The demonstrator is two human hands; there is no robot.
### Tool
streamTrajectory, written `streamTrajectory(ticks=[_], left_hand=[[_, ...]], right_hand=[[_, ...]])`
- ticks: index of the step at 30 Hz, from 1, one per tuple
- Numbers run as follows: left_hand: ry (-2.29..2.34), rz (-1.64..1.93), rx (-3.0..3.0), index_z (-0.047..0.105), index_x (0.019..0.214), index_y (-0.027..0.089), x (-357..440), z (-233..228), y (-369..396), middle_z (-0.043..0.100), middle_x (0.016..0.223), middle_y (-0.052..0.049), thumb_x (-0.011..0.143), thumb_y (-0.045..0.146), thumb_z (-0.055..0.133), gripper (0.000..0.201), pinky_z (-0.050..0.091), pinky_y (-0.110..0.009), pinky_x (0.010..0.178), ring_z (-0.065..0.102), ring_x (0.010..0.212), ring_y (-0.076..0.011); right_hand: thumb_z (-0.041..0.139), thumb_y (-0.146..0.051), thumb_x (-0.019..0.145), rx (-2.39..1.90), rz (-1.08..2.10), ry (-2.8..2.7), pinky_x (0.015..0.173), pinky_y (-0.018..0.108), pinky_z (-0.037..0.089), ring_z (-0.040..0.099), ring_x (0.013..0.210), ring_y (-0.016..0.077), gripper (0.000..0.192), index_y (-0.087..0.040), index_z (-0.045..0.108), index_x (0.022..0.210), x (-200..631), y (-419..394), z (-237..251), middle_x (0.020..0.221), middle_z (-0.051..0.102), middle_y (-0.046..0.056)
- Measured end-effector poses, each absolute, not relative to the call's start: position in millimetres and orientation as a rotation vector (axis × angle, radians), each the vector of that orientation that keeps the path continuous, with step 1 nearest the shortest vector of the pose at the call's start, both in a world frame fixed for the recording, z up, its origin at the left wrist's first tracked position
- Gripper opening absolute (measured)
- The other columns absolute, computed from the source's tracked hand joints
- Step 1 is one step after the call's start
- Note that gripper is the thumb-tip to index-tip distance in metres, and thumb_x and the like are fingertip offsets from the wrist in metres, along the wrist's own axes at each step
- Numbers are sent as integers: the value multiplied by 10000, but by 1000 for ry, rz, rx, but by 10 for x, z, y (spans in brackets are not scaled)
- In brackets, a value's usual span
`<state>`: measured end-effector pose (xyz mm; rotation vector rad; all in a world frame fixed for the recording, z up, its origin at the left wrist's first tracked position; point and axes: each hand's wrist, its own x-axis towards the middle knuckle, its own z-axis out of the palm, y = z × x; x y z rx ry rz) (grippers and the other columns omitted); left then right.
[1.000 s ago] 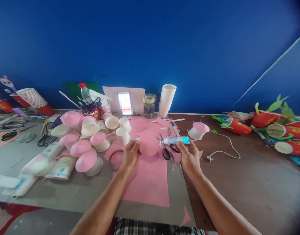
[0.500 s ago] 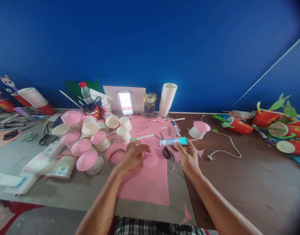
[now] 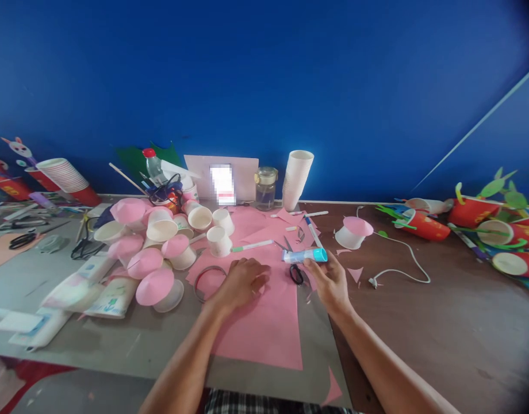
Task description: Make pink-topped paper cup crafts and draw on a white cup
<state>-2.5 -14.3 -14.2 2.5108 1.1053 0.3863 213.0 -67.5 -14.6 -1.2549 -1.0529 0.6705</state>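
L hand (image 3: pixel 242 280) lies flat, palm down, fingers spread, pressing on the large pink paper sheet (image 3: pixel 264 322) on the grey surface (image 3: pixel 118 339). R hand (image 3: pixel 329 282) has its grip clamped on a white glue stick w/ teal cap (image 3: pixel 305 255), held sideways just above black-handled scissors (image 3: pixel 295 270).

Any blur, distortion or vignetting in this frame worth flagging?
Head view: sharp at the centre, hands and glue stick clear; wide-angle bending toward the edges, where the red cups soften; right corners darken; a pixelated patch covers the phone.
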Motion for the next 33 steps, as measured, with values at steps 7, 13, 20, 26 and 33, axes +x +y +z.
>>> streamTrajectory(ticks=[7,13,20,26,33], left_hand=[[1038,531,2535,685,1083,291,-81,-280,-79,651,1214,10,788,45,456,447,365,-416,1018,513,1145,-225],[1185,314,2566,686,985,268,-22,-187,-146,637,1031,-33,804,189,556,237,431,-430,902,526,1002,-245],[1123,374,2598,612,1159,283,-48,-247,-150,484,1424,-14,818,267,584,343,322,-486,1079,358,1309,-319],[1068,313,2633,623,1139,304,-44,-266,-145,541,1372,11,840,275,553,308,341,-516,1049,365,1309,-331],[1042,303,2644,630,1124,293,-46,-247,-140,529,1357,-18,820,342,627,308,323,-495,1053,389,1265,-313]], right_hand=[[606,-372,829,-1279,655,-1271,641,269,478,580,693,164,209,-184,625,920,2014,-722,-161,791,648,32],[571,-347,841,-1339,593,-1406,719,301,480,600,765,189,174,-187,599,903,1979,-740,-187,829,658,47],[565,-305,820,-1429,537,-1527,655,282,475,606,725,184,131,-193,613,869,1954,-711,-212,800,661,36],[554,-302,845,-1388,528,-1628,753,301,484,627,828,202,170,-178,632,931,1972,-696,-256,886,680,67],[563,-292,840,-1369,495,-1672,797,343,493,628,871,228,191,-189,628,986,1984,-680,-332,916,691,75]])
